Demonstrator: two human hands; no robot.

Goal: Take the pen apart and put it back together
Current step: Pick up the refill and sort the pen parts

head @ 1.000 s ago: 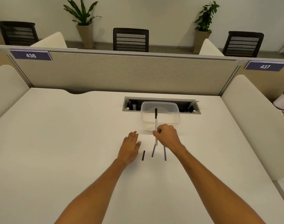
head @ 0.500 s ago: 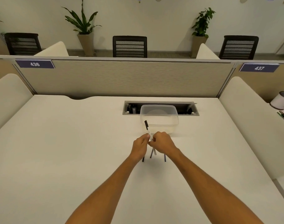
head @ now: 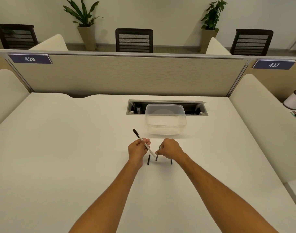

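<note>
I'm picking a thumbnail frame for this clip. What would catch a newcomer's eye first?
The two hands mid-desk: the left hand grips a white pen barrel tilted up-left, the right hand pinches at its lower end. Small black pen parts lie below them, and a clear plastic tub sits just behind.

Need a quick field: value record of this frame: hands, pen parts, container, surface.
left hand: grips white pen barrel, black end up and away
right hand: closed at the barrel's lower end, fingertips near a thin dark part; grip unclear
loose parts: short black piece and another dark piece lying on desk
container: clear plastic, beyond the hands, looks empty
pen state: disassembled
</note>
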